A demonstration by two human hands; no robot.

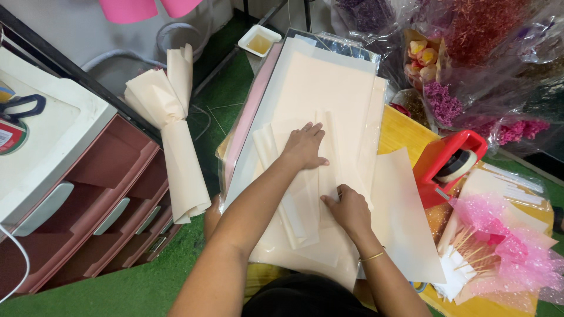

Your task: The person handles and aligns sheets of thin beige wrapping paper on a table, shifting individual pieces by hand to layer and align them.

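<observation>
Paper sheets (329, 88): cream wrapping stock, stacked flat on the low yellow table (402, 130) at frame centre, the stack running away from the person. On top lie folded strips (294, 217) of the same cream paper, pleated lengthwise and overlapping one another. Left hand (304, 147): palm down, fingers spread flat, pressing the upper part of the strips; it grips nothing. Right hand (348, 208): palm down just below and to the right of the left, fingers together and slightly curled on a fold edge, pressing rather than grasping; a thin gold bangle (372, 256) sits at the wrist. One loose sheet (405, 217) lies askew to the right of the stack, touching it. A pink sheet (247, 117) shows along the stack's left edge. Right of the loose sheet: a red tape dispenser (446, 164), standing on the table. Below it: pink spotted film (505, 235) over a bundle of wooden sticks (470, 252). Far right and top: dried flowers (470, 76) in purple, pink and red, wrapped in clear plastic. Left, on the green mat (141, 287): a rolled cream paper cone (176, 135), well apart from the stack. Far left: a drawer unit (100, 199), brown-red with a white top. Top centre: a small white dish (259, 40).
</observation>
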